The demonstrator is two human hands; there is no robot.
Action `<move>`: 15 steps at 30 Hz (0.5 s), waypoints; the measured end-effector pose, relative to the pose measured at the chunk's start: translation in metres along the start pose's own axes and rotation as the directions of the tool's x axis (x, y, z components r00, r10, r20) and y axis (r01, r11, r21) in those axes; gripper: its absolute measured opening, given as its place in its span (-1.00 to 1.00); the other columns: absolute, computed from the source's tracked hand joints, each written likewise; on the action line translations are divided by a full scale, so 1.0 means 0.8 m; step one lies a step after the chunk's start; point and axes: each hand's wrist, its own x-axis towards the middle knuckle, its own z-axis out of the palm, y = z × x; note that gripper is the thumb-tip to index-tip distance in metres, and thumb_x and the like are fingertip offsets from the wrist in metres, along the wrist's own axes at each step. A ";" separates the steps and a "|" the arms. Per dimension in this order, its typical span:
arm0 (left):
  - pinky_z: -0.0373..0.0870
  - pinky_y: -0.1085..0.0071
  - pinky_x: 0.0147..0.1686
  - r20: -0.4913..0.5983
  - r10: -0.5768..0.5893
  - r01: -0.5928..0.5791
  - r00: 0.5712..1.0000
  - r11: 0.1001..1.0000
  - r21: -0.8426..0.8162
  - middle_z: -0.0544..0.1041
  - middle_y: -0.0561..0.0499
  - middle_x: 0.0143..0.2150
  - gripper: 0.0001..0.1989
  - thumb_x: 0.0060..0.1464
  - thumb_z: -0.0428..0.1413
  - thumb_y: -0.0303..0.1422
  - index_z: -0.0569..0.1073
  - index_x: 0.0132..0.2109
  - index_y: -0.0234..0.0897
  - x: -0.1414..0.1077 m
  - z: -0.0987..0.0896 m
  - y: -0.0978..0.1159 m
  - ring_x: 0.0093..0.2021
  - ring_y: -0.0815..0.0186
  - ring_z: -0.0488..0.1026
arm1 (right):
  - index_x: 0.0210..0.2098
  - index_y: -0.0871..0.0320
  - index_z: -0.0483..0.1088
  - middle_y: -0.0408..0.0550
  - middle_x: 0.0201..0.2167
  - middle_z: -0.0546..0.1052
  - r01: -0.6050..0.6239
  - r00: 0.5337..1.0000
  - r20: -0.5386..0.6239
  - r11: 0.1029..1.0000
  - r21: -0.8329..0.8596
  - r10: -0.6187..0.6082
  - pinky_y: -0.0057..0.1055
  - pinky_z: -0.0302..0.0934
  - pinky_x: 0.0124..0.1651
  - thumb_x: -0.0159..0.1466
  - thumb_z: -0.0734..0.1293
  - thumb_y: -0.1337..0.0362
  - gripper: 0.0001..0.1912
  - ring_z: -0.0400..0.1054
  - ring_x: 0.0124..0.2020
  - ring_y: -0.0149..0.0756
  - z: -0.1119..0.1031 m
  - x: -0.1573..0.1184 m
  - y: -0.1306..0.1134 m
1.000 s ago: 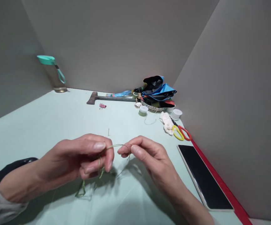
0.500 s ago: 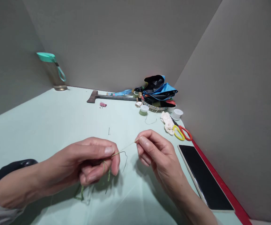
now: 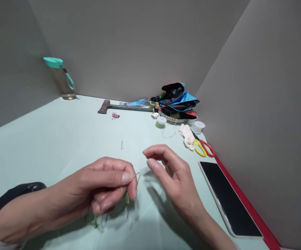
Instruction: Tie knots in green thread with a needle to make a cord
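Observation:
My left hand (image 3: pixel 106 182) is pinched, thumb against the index finger, on a thin green thread (image 3: pixel 127 198). A short loose end curls out past the fingertips, and green strands hang beneath the fingers, some hidden behind them. My right hand (image 3: pixel 175 175) is just to the right, thumb and index finger apart, with nothing visible between them. On the table beyond the hands lies a small thin needle or pin (image 3: pixel 122 145). A spool of green thread (image 3: pixel 161 122) stands farther back, a strand trailing from it.
Scissors (image 3: pixel 203 148) with red and yellow handles lie beside a crumpled white cloth or tissue (image 3: pixel 187 136). A phone (image 3: pixel 230 198) rests at the right edge. Farther back are a pink binder clip (image 3: pixel 115 115), an axe (image 3: pixel 129 108), a blue-black bag (image 3: pixel 178 100) and a bottle (image 3: pixel 59 78).
My right hand has let go of the thread end that it was pulling taut, and its fingers have opened. My left hand has shifted slightly right and down, still pinching the thread.

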 end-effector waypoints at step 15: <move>-0.16 0.42 -0.45 -0.184 0.093 -0.098 0.979 0.995 -0.022 0.41 0.17 -0.55 -0.62 0.35 0.53 -0.02 0.74 -0.22 -0.23 0.002 0.011 -0.008 -0.48 0.40 -0.12 | -0.14 0.06 0.52 -0.25 -0.36 0.50 -0.296 0.915 0.326 0.944 0.142 0.238 -0.34 0.17 -0.21 0.51 0.62 0.04 -0.69 0.30 -0.34 -0.32 -0.004 0.002 -0.013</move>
